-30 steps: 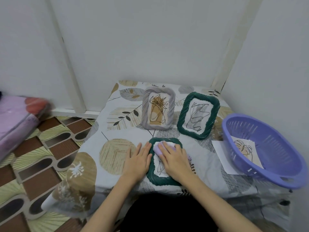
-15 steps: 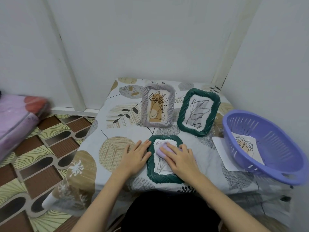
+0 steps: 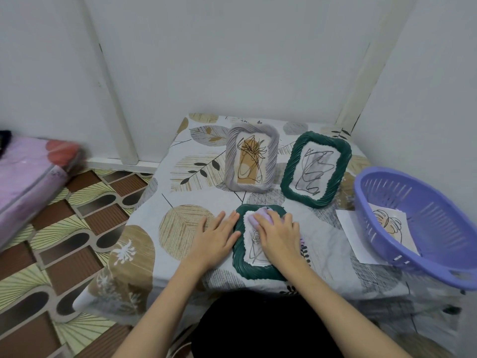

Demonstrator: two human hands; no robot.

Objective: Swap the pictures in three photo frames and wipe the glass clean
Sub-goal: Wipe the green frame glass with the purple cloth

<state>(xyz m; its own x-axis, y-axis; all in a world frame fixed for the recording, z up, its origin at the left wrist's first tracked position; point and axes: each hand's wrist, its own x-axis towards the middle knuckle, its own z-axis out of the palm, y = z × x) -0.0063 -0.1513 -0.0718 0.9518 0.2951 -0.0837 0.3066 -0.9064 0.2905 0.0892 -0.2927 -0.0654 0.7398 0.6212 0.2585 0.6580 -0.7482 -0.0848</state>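
A dark green frame lies flat at the table's front, a line drawing under its glass. My right hand presses a lilac cloth onto the upper part of that glass, fingers fairly straight. My left hand lies flat on the tablecloth, its fingertips against the frame's left edge. Behind stand a grey frame with a brown plant drawing and a second green frame with a black scribble, both upright and leaning back.
A lilac slotted basket sits at the table's right edge on a loose printed picture. White walls close the back and right. To the left are the patterned floor and a pink bundle.
My right hand has slid the cloth up the flat frame's glass toward its top edge. My left hand stays against the frame. The view has tilted slightly.
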